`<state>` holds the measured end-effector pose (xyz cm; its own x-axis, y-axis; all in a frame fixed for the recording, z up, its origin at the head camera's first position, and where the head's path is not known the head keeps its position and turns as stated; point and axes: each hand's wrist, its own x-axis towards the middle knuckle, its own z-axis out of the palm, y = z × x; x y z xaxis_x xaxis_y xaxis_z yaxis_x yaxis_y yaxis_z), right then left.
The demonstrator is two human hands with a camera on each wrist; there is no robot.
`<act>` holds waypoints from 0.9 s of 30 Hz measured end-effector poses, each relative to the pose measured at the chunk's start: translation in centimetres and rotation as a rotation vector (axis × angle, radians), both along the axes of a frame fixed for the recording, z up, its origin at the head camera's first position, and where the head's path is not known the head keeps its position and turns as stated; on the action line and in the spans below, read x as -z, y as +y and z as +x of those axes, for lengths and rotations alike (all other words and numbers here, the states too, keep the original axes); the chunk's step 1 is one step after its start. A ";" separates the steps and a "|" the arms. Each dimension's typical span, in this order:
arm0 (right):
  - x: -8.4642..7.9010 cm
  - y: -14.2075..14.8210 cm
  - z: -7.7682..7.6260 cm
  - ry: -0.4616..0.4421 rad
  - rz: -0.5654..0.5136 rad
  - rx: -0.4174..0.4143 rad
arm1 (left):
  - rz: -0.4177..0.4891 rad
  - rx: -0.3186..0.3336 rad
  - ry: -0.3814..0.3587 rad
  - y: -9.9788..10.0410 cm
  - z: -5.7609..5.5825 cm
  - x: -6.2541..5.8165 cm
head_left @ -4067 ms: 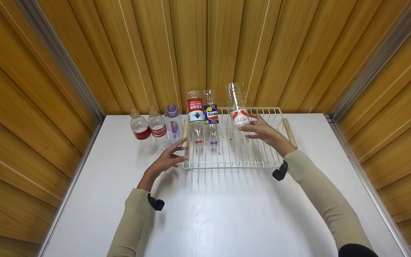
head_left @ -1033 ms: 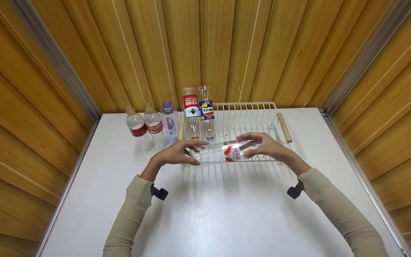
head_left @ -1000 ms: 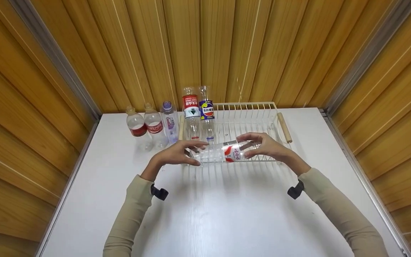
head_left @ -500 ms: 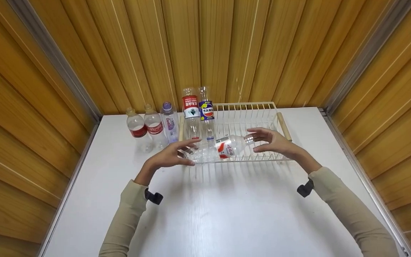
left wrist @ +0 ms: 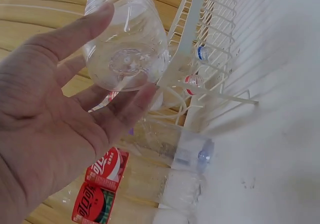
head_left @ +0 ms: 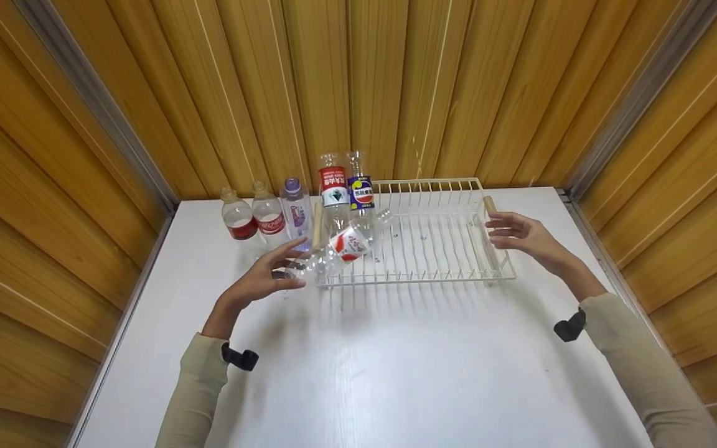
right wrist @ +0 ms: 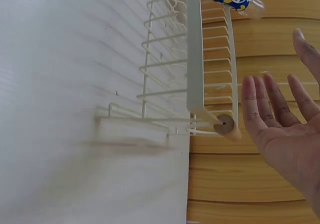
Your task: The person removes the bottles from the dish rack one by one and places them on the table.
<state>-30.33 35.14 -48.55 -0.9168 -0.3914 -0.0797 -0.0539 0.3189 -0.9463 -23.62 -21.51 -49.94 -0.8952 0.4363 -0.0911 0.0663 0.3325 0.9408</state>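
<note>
With our left hand [head_left: 256,280] we pinch the base of a clear bottle [head_left: 351,243], tilted over the wire rack's [head_left: 417,281] left end, near 2 upturned bottles [head_left: 334,186]. Our right hand [head_left: 531,239], fingers loosely spread, is beside a wooden handle [head_left: 489,205]. 3 bottles [head_left: 270,223] stand left of the rack.

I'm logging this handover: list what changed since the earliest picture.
The tilted bottle moved left and turned, its base held by the left hand. The right hand let go of it and moved right, beside the right wooden handle. The other five bottles and the rack stayed.
</note>
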 end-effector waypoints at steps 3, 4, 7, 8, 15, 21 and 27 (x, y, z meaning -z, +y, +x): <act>0.3 1.1 -0.1 0.000 0.004 0.044 | 0.057 -0.072 -0.034 -1.0 0.3 0.6; 0.3 1.4 -0.1 -0.003 0.009 0.056 | 0.077 -0.097 -0.046 -1.3 0.4 0.8; 0.6 2.1 -0.2 -0.011 0.034 0.083 | 0.128 -0.172 -0.083 -2.0 0.5 1.5; 0.7 2.2 -0.2 -0.015 0.037 0.092 | 0.142 -0.190 -0.091 -2.2 0.6 1.8; 1.7 2.7 -0.2 -0.047 0.036 0.116 | 0.250 -0.268 -0.152 -3.0 1.1 3.2; 2.4 2.6 0.3 -0.083 0.002 0.097 | 0.275 -0.305 -0.185 -3.2 1.8 4.3; 2.6 2.7 0.3 -0.127 0.038 0.088 | 0.306 -0.318 -0.191 -3.6 1.7 5.1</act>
